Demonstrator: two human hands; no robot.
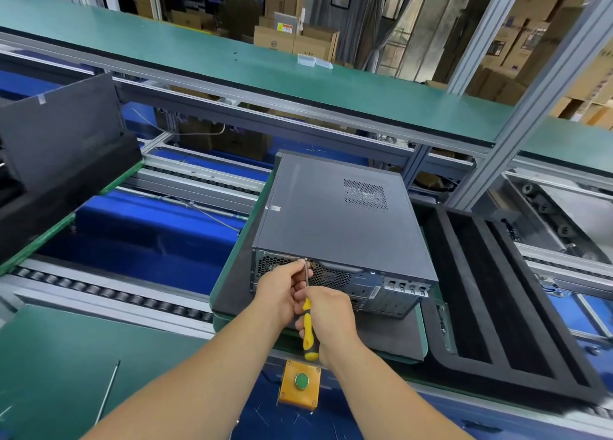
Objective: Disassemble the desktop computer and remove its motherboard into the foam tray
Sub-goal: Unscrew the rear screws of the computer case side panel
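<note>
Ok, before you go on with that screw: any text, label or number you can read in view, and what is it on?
Nothing reads clearly.
Yellow warning sticker on a far carton: symbol and print, too blurred.
Round logo on the carton below: too small.
Small white sticker on the computer case: no legible print.
Rear port markings: too small.
Green button box: no text visible.

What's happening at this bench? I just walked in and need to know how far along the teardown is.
Early stage. A person is working a screw at the top edge of the desktop computer's rear panel. The right hand grips a yellow-handled screwdriver, while the left hand steadies its shaft near the tip. The case cover is still on. The black foam tray lies to the right.
</note>
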